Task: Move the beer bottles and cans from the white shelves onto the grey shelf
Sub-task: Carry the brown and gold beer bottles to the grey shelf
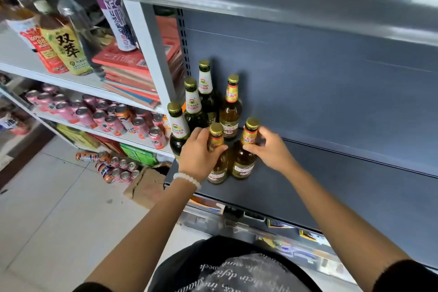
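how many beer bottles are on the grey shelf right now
6. Three green bottles at the left. One amber bottle at the back; two in front, held by the left hand and right hand. None seem hidden.

stacked red booklets [132, 71], tea bottles [64, 45], torn cardboard box [147, 187], tiled floor [47, 208]

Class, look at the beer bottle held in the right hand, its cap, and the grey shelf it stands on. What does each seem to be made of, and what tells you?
Beer bottle: probably clear glass, glossy; amber liquid shows through.
Cap: seemingly metal, gold, crimped and shiny.
Grey shelf: likely painted metal, matt, with thin flat edges.
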